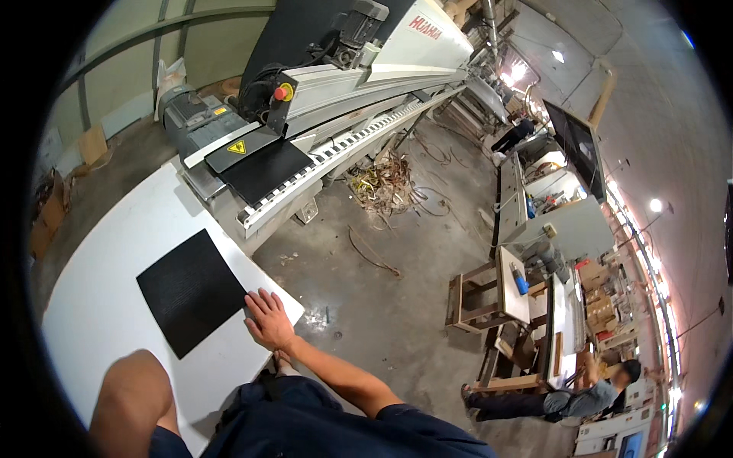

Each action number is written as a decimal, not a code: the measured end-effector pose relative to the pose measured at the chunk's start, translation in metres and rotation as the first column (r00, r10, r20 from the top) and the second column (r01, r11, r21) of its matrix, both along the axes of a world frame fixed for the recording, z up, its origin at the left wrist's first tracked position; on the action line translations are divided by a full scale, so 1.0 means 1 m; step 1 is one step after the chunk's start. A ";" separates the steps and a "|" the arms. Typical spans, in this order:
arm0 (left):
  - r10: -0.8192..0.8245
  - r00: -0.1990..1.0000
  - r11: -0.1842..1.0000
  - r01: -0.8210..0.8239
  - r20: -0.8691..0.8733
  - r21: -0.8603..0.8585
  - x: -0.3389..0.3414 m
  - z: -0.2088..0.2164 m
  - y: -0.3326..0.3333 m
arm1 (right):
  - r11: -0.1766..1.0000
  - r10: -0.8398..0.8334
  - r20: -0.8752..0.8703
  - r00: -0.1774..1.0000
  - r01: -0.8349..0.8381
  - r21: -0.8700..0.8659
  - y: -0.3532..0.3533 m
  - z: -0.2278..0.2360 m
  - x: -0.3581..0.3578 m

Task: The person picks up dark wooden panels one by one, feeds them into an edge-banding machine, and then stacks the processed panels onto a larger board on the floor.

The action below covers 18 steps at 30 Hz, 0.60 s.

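Observation:
A black rectangular panel [192, 294] lies flat on the white tabletop [84, 305] in front of me. At its right edge is my right hand [270, 318], open and palm down, with the fingers spread and the fingertips at the panel's edge. The palm rests near the table's right edge. My left arm is bent, and its elbow shows at the lower left; the left hand is out of the picture. Beyond the table, a second black panel [263, 169] lies at the near end of a long machine [359, 99], beside its toothed track.
A red stop button [282, 93] and a grey motor [189, 111] sit at the machine's near end. Tangled strip scraps [380, 183] lie on the concrete floor. To the right, a person [580, 401] stands by workbenches, near a small wooden table [513, 286].

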<state>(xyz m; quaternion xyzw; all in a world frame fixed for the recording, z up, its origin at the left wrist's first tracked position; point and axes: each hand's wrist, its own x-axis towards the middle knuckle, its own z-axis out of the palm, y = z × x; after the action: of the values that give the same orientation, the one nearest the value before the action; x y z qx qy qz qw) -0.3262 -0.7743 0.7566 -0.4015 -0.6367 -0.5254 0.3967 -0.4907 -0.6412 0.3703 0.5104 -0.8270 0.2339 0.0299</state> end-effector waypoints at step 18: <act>0.063 0.991 0.983 -0.082 -0.119 -0.166 -0.025 0.013 0.013 | 0.982 0.112 0.075 0.991 -0.099 -0.164 -0.014 -0.004 -0.003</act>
<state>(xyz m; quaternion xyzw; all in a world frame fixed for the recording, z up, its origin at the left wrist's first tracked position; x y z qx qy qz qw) -0.3514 -0.7610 0.7694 -0.4395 -0.6701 -0.4307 0.4150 -0.4937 -0.6549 0.3667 0.5393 -0.7779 0.3218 0.0235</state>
